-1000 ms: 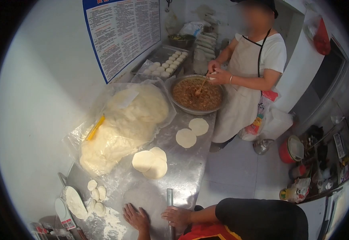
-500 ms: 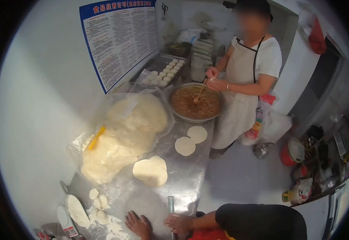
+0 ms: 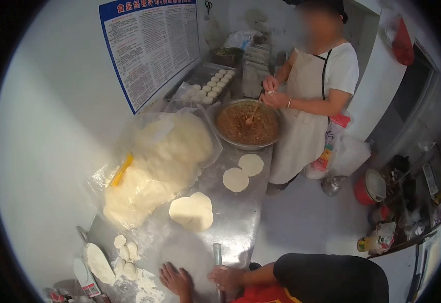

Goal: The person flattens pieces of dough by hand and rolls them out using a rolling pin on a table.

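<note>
My left hand (image 3: 176,281) lies flat on the steel table (image 3: 230,224) with its fingers spread and nothing in it, right of some scattered flour. Beside it, my right hand (image 3: 227,278) rests over a rolling pin (image 3: 217,255) that points away from me; its fingers curl round the pin. Several small dough pieces (image 3: 129,271) lie left of my hands. Beyond my hands are overlapping flat dough rounds (image 3: 197,217), and two more dough rounds (image 3: 236,180) lie farther to the right. A large mass of dough (image 3: 144,177) sits under clear plastic on the left.
Across the table a co-worker in an apron (image 3: 303,121) pinches dough above a bowl of filling (image 3: 248,123) with a spoon in it. Behind stands a tray of buns (image 3: 213,88). A flour scoop (image 3: 99,263) and a scale (image 3: 85,278) are at the left edge.
The view has shifted slightly. The co-worker's fingers have moved a little at the dough. My hands stay in nearly the same place on the table and the rolling pin.
</note>
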`<state>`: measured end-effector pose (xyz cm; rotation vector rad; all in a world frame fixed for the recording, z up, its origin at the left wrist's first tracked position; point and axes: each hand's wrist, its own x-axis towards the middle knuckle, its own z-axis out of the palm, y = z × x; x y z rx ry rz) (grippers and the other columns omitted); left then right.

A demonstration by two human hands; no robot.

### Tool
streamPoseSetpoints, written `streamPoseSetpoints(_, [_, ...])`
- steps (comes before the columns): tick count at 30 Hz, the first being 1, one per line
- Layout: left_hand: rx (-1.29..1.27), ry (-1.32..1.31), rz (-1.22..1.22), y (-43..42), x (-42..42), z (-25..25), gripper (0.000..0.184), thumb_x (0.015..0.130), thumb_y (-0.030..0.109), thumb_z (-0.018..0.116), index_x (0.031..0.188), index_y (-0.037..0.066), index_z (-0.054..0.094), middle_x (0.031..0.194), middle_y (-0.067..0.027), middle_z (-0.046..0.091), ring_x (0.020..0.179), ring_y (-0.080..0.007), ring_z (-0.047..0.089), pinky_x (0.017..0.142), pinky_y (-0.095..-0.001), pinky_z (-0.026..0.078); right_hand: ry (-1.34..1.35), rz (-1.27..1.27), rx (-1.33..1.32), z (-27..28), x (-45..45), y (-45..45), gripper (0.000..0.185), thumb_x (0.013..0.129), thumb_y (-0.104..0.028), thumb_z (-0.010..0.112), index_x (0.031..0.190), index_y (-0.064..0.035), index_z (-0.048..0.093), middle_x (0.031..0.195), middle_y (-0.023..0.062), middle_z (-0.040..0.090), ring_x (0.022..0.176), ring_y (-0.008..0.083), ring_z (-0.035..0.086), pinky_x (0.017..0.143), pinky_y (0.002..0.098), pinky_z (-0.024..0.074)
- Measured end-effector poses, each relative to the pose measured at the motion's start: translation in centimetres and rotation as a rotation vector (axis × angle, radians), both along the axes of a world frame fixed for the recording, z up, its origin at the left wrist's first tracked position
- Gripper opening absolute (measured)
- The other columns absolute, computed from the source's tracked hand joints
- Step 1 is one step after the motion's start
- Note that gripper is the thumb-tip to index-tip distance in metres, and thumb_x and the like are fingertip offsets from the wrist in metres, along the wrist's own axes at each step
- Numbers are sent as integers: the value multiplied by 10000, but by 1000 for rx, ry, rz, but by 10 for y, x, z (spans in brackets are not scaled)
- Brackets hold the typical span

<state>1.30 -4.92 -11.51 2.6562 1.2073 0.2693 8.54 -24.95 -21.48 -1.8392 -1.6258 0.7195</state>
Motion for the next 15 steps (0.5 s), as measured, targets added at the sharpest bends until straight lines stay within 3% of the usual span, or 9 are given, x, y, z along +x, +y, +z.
streamPoseSetpoints(1, [-16,-3,4,-2,2,4,609,919,377,503,1420,35,437,1481,-164,415,1410,-350,312,1164,-512,184,-55,-9,59,17,5,-4,548,865,-272,556,1301,55,504,1357,178,505,1285,312,444,1146,463,268])
streamPoseSetpoints(3, [-54,11,11,-6,1,14,607,921,372,501,1421,35,435,1483,-163,412,1413,-347,308,1168,-507,178,-277,120,46,107,25,-4,536,870,-278,555,1292,50,513,1351,182,507,1283,310,447,1144,473,271])
streamPoseSetpoints(5, [-38,-19,6,-6,1,13,609,919,370,503,1425,38,432,1477,-165,418,1412,-349,310,1169,-511,172,-344,144,85,131,29,-8,519,873,-276,557,1278,46,524,1337,182,514,1277,306,452,1139,480,280])
streamPoseSetpoints(7, [-28,-38,-3,-6,-1,10,612,920,373,501,1428,40,429,1473,-167,424,1410,-353,312,1168,-515,169,-282,53,185,126,31,-10,497,872,-268,563,1260,42,538,1315,180,528,1267,299,461,1128,485,295])
streamPoseSetpoints(10, [-5,-56,-17,-3,3,5,614,923,381,494,1430,41,427,1472,-170,428,1408,-359,314,1163,-521,172,-376,-13,319,45,15,-7,483,868,-270,581,1245,30,549,1303,166,530,1250,285,475,1119,474,313])
streamPoseSetpoints(12, [17,-55,-18,-3,0,2,614,926,384,489,1431,42,427,1475,-173,425,1408,-362,314,1158,-525,180,-145,-13,145,17,4,-3,491,870,-278,586,1255,24,540,1306,159,527,1249,278,478,1122,463,312])
streamPoseSetpoints(15, [85,95,-79,-6,-2,7,568,988,415,400,1455,94,438,1507,-136,415,1417,-338,324,1145,-515,223,-31,-32,108,-2,-1,-5,506,878,-299,588,1271,14,526,1309,155,524,1246,272,482,1123,454,317])
